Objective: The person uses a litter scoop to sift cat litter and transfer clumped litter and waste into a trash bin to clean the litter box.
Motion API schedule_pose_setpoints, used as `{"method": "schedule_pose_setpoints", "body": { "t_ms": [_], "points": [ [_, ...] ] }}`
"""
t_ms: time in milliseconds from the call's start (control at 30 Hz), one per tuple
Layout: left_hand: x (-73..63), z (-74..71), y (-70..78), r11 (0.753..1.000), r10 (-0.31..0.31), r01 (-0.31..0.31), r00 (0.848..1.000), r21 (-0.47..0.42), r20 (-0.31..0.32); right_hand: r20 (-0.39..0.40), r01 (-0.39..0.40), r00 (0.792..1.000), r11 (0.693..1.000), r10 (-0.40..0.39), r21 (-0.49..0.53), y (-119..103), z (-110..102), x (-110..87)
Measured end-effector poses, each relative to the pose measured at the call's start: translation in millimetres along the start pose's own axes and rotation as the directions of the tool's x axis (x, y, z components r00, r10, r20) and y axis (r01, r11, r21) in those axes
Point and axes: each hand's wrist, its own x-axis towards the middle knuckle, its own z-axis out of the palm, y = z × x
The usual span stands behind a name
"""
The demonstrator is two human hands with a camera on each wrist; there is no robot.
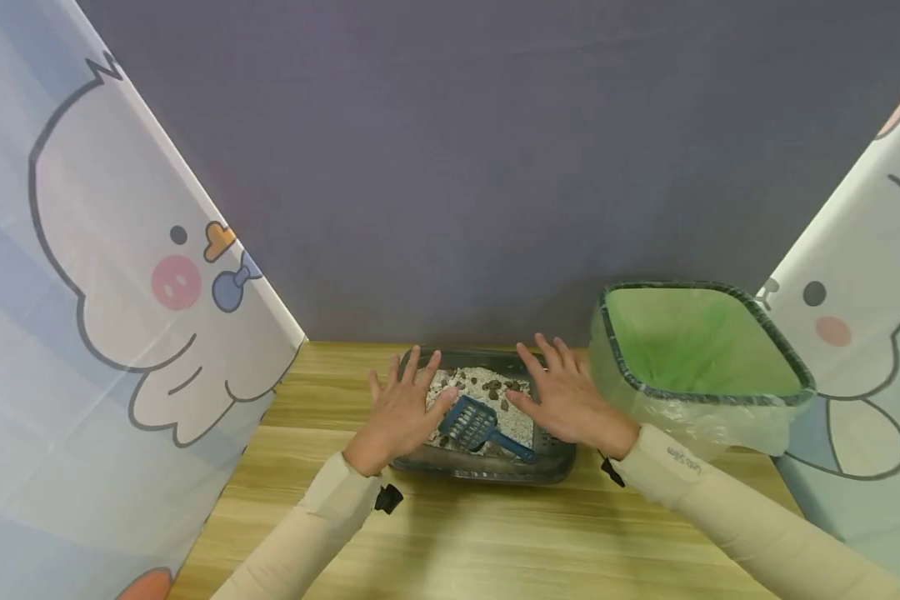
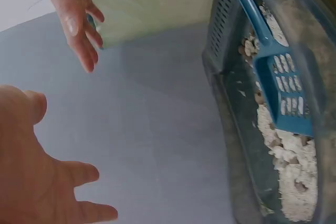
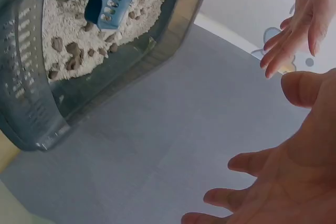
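Left hand (image 1: 401, 410), right hand (image 1: 566, 402): grip released | scoop (image 1: 474, 422) within tray (image 1: 480, 477) rim | bin (image 1: 720, 398) near right edge

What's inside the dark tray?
Pale litter, brown clumps and a blue slotted scoop on top. Anything buried, and most of what lies beneath the scoop, can't be seen.

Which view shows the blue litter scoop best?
Head: the blue litter scoop shows almost whole, handle included. Left wrist is closer, but the handle runs to the frame edge and the litter box wall hides one side. Right wrist: only part, cropped at top.
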Motion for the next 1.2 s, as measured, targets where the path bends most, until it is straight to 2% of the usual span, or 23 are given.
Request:
{"method": "schedule_pose_setpoints", "body": {
  "t_ms": [67, 167, 233, 300, 367, 467, 600, 700, 833, 933, 1067, 1133, 1200],
  "points": [
    [1.7, 4.8, -8.4, 0.999, 0.008, -0.008, 1.0, -0.036, 0.007, 0.007, 0.004, 1.0, 1.0, -0.004, 0.02, 0.9, 5.6, 0.4],
    [4.9, 14.1, -26.1, 0.989, 0.034, -0.033, 0.999, -0.147, 0.006, 0.03, 0.007, 1.0, 0.997, -0.009, 0.076, 2.4, 15.4, 2.0],
    [7.7, 22.7, -40.8, 0.971, 0.047, -0.05, 0.999, -0.234, -0.018, 0.061, 0.004, 0.998, 0.992, -0.011, 0.124, 3.5, 23.2, 3.6],
    [10.5, 33.4, -56.7, 0.943, 0.038, -0.055, 0.998, -0.329, -0.058, 0.11, -0.024, 0.994, 0.986, 0.006, 0.166, 5.6, 32.9, 5.2],
    [13.1, 46.3, -73.0, 0.915, -0.005, -0.037, 0.995, -0.402, -0.103, 0.165, -0.06, 0.986, 0.98, 0.028, 0.192, 7.4, 44.0, 7.1],
    [14.9, 67.6, -96.2, 0.872, -0.105, 0.015, 0.982, -0.488, -0.157, 0.229, -0.11, 0.971, 0.975, 0.064, 0.193, 10.3, 62.7, 9.3],
    [12.9, 91.4, -116.3, 0.802, -0.236, 0.11, 0.961, -0.587, -0.142, 0.262, -0.158, 0.958, 0.974, 0.112, 0.162, 10.8, 84.1, 9.3],
    [12.0, 106.3, -124.0, 0.748, -0.287, 0.159, 0.953, -0.645, -0.099, 0.269, -0.202, 0.95, 0.968, 0.157, 0.148, 9.8, 94.7, 8.0],
    [13.7, 122.2, -128.4, 0.742, -0.312, 0.186, 0.946, -0.644, -0.085, 0.27, -0.254, 0.94, 0.957, 0.209, 0.143, 7.6, 103.0, 8.5],
    [14.8, 127.8, -126.5, 0.744, -0.325, 0.191, 0.941, -0.64, -0.096, 0.265, -0.282, 0.934, 0.949, 0.238, 0.141, 6.3, 106.0, 9.5],
    [14.3, 129.0, -121.3, 0.72, -0.328, 0.185, 0.94, -0.669, -0.093, 0.263, -0.314, 0.926, 0.94, 0.271, 0.136, 4.2, 102.1, 10.1],
    [13.7, 129.3, -120.2, 0.718, -0.326, 0.186, 0.941, -0.671, -0.088, 0.257, -0.318, 0.927, 0.937, 0.274, 0.145, 2.5, 95.2, 9.7],
    [13.3, 129.7, -120.2, 0.718, -0.326, 0.187, 0.941, -0.67, -0.087, 0.227, -0.298, 0.939, 0.939, 0.257, 0.171, 1.2, 86.2, 8.0]
  ]
}}
